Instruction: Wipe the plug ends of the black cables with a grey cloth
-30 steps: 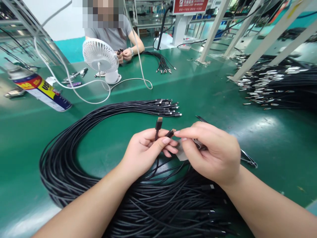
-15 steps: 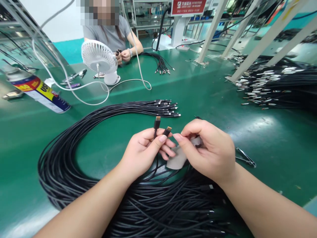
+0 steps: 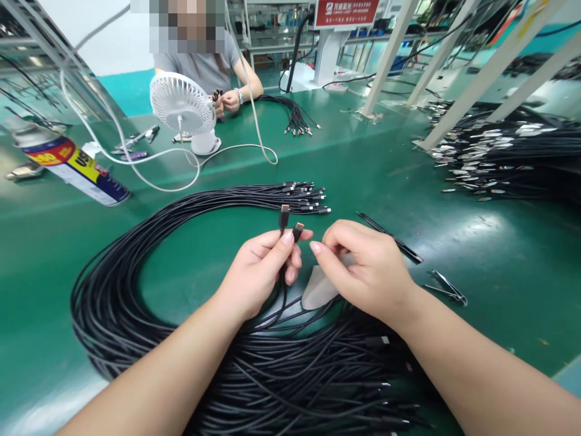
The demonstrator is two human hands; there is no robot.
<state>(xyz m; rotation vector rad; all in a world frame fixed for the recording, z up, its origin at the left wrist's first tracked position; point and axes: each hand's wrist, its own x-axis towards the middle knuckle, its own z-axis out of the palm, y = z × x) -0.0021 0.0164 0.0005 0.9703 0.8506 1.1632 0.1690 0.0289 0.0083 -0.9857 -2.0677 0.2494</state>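
Two black USB cable plugs (image 3: pixel 284 218) with orange-tinted tips stick up from my left hand (image 3: pixel 258 269), which is closed on them between thumb and fingers. Their cords run down behind that hand. Just to the right, my right hand (image 3: pixel 365 260) is closed around a pale grey cloth (image 3: pixel 318 289) that hangs below its fingers. Its thumb tip is close to the plugs but apart from them. Under both hands curves a large bundle of black cables (image 3: pixel 118 266), its far plug ends lying beyond my left hand.
Black tweezers (image 3: pixel 394 239) and a nail clipper (image 3: pixel 447 287) lie right of my right hand. At left stand a spray can (image 3: pixel 75 166) and a white fan (image 3: pixel 181 106). Across the table a person (image 3: pixel 195 66) handles cables. A cable pile (image 3: pixel 499 151) lies far right.
Both hands have shifted slightly left, with the plugs and cloth. The plugs sit a little higher, and the tweezers, mostly hidden before, now show beyond my right hand.
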